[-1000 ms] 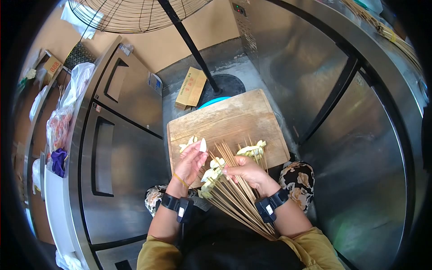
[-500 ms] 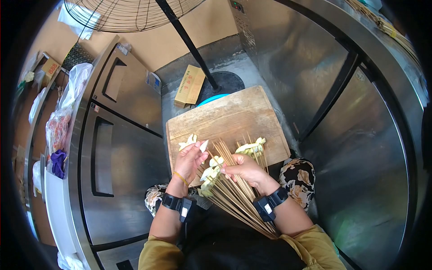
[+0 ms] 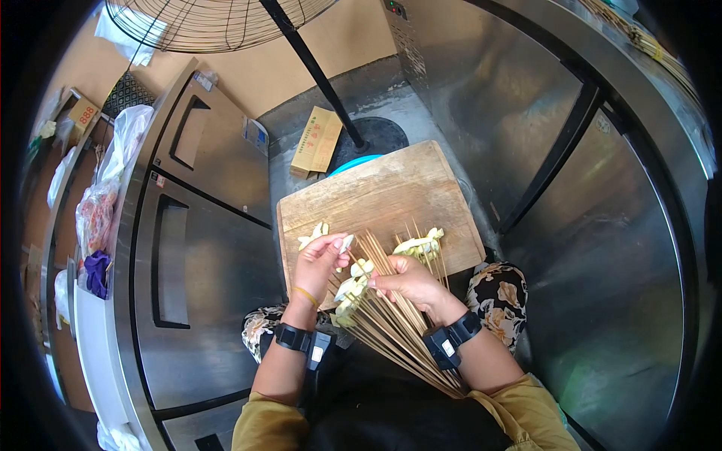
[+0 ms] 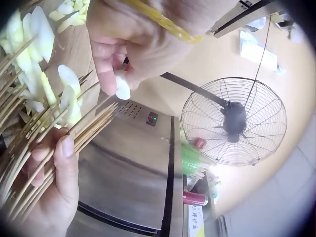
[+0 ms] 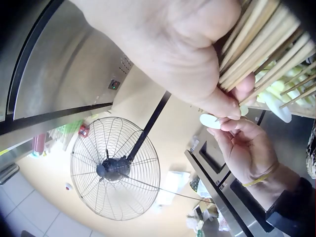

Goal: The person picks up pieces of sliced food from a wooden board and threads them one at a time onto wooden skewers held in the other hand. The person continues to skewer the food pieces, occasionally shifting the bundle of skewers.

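Observation:
My left hand (image 3: 317,264) pinches a small whitish slice (image 5: 210,120) of vegetable between thumb and fingertips, close to the skewer tips. In the left wrist view the slice (image 4: 122,88) points down beside the bare skewer ends. My right hand (image 3: 415,286) grips a fanned bundle of bamboo skewers (image 3: 402,334), thumb laid across them. Pale yellow-white slices (image 3: 350,292) are threaded near the tips of several skewers, left of the thumb. The skewers' lower ends spread toward the lap.
A wooden board (image 3: 368,195) lies ahead of the lap. Loose pale slices (image 3: 312,236) sit at its left, loaded skewers (image 3: 423,245) at its right. Steel cabinets (image 3: 203,248) flank both sides. Beyond stand a cardboard box (image 3: 316,141) and a fan pole (image 3: 316,75).
My left hand has turned and shifted slightly right, tilting the slice from upright toward the skewer tips. My right hand keeps its grip on the skewers almost in place.

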`<state>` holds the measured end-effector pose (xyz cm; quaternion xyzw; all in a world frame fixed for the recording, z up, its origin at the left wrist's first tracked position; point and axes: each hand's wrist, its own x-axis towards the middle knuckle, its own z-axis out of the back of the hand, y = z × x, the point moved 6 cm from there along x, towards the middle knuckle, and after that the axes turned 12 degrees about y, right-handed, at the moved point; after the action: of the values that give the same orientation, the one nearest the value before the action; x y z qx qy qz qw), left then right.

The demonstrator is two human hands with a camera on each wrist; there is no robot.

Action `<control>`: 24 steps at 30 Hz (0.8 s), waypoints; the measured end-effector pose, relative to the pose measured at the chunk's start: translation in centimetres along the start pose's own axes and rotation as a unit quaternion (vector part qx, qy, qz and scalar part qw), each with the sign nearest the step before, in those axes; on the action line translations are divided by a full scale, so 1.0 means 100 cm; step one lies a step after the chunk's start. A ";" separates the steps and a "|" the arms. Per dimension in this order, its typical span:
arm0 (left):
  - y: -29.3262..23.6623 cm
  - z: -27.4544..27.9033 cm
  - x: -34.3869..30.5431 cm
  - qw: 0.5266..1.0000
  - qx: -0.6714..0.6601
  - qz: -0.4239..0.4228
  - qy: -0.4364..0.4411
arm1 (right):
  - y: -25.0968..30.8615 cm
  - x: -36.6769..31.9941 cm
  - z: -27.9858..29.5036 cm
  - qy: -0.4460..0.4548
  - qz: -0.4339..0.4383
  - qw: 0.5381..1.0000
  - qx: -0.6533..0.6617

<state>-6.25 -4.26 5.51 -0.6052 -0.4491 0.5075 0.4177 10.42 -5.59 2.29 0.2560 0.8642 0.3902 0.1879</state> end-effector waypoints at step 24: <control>0.009 -0.050 -0.017 0.936 0.304 -0.178 -0.007 | 0.021 -0.015 -0.001 -0.015 0.044 0.997 0.061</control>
<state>-1.31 -6.43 5.70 -0.3556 -0.3764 0.5418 0.6621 12.23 -5.34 4.16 0.3107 0.8712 0.3411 0.1678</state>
